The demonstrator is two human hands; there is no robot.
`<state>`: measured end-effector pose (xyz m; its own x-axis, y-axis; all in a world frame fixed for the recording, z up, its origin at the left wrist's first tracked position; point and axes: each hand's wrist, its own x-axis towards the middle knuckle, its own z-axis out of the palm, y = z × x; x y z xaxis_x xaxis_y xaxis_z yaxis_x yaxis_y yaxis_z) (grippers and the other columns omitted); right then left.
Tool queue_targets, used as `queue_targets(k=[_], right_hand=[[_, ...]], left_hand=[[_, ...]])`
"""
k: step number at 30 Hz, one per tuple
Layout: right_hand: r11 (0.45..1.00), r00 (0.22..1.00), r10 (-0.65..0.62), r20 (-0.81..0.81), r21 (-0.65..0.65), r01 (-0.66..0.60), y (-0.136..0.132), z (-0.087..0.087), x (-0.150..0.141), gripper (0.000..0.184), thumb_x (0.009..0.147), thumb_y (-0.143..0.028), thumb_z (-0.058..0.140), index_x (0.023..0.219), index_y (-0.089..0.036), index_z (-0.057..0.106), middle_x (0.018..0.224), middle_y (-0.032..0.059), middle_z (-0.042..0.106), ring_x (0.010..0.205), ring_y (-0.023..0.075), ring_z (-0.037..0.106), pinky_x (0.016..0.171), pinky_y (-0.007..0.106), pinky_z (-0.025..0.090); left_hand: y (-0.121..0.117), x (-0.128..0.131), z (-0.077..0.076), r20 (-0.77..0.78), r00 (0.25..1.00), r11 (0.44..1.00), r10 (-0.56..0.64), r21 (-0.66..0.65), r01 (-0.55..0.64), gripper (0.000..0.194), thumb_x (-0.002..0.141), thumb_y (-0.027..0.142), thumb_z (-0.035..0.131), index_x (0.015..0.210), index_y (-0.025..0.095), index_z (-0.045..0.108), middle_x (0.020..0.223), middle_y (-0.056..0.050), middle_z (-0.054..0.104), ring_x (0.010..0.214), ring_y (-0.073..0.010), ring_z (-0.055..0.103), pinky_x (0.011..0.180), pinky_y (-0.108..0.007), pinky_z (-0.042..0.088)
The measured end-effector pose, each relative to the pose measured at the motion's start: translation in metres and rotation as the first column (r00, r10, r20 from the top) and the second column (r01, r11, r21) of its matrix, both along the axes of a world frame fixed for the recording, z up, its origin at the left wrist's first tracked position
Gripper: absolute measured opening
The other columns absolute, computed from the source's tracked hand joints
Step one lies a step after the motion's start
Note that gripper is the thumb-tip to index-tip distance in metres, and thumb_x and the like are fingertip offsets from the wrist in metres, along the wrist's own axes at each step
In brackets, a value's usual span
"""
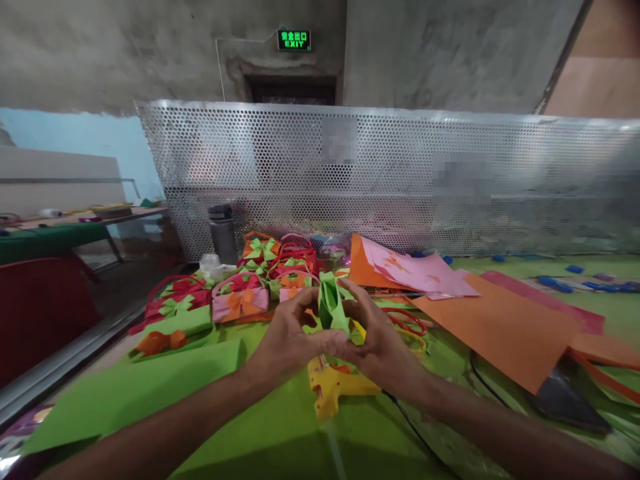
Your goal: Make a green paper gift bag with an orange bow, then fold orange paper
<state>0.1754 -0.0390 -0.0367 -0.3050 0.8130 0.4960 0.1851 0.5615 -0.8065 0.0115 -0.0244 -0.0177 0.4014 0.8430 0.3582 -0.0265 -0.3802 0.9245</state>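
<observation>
Between my two hands, above the table, a folded green paper piece (331,303) stands up, its top folds spread a little. My left hand (293,330) grips it from the left with bent fingers. From the other side my right hand (383,340) closes on it, and the thumbs come together at its base. Below the hands lies a yellow glue gun (337,387), with a clear glue stick trailing from its back and a dark cord running off to the right. The gun's front part is hidden behind my hands.
Small finished paper bags with bows (241,303) crowd the left back. A grey bottle (223,233) stands behind them. Green sheet (145,387) lies at left, orange sheet (505,327) and pink sheets (415,267) at right. A perforated metal panel (390,173) closes off the back.
</observation>
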Motion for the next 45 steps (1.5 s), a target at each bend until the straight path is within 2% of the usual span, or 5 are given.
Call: queue_targets(k=[10, 17, 22, 29, 45], right_hand=[[0.993, 0.994, -0.067, 0.081, 0.106, 0.058, 0.006, -0.006, 0.001, 0.077, 0.073, -0.033, 0.072, 0.137, -0.025, 0.029, 0.129, 0.0116, 0.052, 0.116, 0.0255, 0.051, 0.095, 0.044, 0.043], [0.962, 0.983, -0.178, 0.039, 0.218, 0.166, 0.0, 0.009, 0.006, 0.051, 0.075, -0.03, 0.069, 0.122, -0.023, 0.049, 0.117, 0.0077, 0.061, 0.105, 0.0228, 0.057, 0.088, 0.038, 0.047], [0.868, 0.933, -0.354, 0.06, 0.392, 0.304, -0.005, 0.018, 0.008, 0.016, 0.079, -0.019, 0.064, 0.093, -0.02, 0.056, 0.09, 0.0032, 0.063, 0.086, 0.0171, 0.059, 0.078, 0.032, 0.047], [0.845, 0.904, -0.384, 0.19, 0.466, 0.261, -0.004, 0.025, 0.014, 0.011, 0.086, -0.012, 0.05, 0.082, -0.016, 0.059, 0.081, 0.0048, 0.061, 0.079, 0.0165, 0.055, 0.072, 0.031, 0.044], [0.89, 0.859, -0.41, 0.306, 0.34, 0.304, 0.001, 0.026, 0.012, 0.012, 0.078, -0.006, 0.057, 0.072, -0.016, 0.056, 0.073, 0.0008, 0.059, 0.068, 0.0135, 0.054, 0.064, 0.026, 0.038]], left_hand=[[-0.002, -0.002, -0.004, -0.072, 0.965, 0.926, 0.253, 0.308, -0.219, 0.042, 0.073, 0.021, 0.068, 0.112, 0.019, 0.051, 0.112, -0.009, 0.062, 0.103, -0.0228, 0.059, 0.089, -0.031, 0.047], [0.015, -0.014, -0.014, -0.183, 0.816, 0.538, 0.549, 0.824, -0.177, 0.056, 0.077, 0.028, 0.064, 0.126, 0.014, 0.041, 0.117, -0.014, 0.059, 0.108, -0.0274, 0.056, 0.091, -0.039, 0.047], [0.023, -0.019, -0.02, -0.229, 0.734, 0.419, 0.639, 0.904, -0.083, 0.056, 0.084, 0.033, 0.057, 0.132, 0.013, 0.035, 0.121, -0.017, 0.058, 0.114, -0.0274, 0.054, 0.091, -0.04, 0.048], [0.026, -0.021, -0.019, -0.259, 0.669, 0.384, 0.696, 0.922, -0.042, 0.059, 0.085, 0.037, 0.055, 0.133, 0.012, 0.033, 0.122, -0.019, 0.057, 0.111, -0.0295, 0.056, 0.086, -0.042, 0.051], [0.014, -0.014, -0.012, -0.338, 0.513, 0.362, 0.789, 0.93, 0.054, 0.056, 0.084, 0.035, 0.057, 0.129, 0.009, 0.037, 0.116, -0.016, 0.06, 0.099, -0.029, 0.06, 0.072, -0.039, 0.053]])
